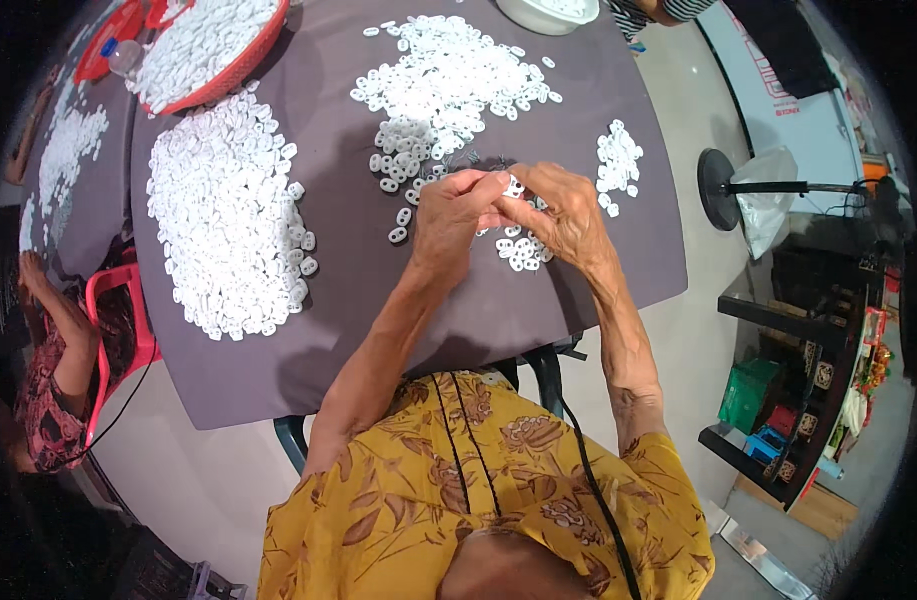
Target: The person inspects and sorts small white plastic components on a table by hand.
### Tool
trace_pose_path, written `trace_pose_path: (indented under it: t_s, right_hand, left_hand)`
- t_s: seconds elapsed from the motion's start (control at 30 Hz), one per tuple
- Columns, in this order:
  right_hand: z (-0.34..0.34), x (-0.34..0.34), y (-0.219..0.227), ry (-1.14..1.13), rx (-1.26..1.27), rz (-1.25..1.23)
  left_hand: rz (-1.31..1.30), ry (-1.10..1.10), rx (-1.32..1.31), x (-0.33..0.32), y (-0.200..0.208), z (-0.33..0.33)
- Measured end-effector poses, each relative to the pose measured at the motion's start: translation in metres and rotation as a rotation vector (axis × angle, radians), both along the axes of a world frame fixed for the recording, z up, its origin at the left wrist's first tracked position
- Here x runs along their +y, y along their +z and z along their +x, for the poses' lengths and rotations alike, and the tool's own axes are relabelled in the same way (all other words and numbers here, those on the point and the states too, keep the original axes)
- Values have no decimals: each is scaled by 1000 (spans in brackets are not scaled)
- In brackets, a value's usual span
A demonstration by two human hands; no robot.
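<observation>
My left hand and my right hand meet over the table, fingertips closed together. Between them they pinch a small white plastic piece with holes; the fingers cover part of it. Just beyond my fingertips lie some small dark thin bits, too small to name. A little cluster of white two-holed pieces rests under and beside my right hand. Farther off spreads a large loose heap of the same oval pieces, its near end reaching toward my left hand.
A thick pile of white pieces covers the table's left side, below a red basket full of them. A small group lies near the right edge. A white basin stands at the back. Other people sit left and far right.
</observation>
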State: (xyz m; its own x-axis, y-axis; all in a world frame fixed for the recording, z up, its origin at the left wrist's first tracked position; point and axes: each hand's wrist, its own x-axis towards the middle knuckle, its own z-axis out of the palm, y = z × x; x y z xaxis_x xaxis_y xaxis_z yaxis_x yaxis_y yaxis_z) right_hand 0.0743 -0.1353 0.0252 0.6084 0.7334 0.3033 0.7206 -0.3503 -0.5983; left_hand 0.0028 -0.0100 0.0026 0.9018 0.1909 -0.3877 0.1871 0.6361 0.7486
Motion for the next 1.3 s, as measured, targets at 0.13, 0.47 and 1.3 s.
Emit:
trace_pose_path:
  t_s: [0.13, 0.47, 1.3]
  right_hand:
    - [-2, -1, -1, -40, -25, 6]
    - [-2, 0, 2, -6, -105, -62]
    - [10, -3, -12, 113, -131, 86]
  left_hand:
    - [39, -46, 33, 1, 4, 0]
    - [39, -33, 16, 2, 4, 1]
    - [14, 43, 13, -5, 0, 0]
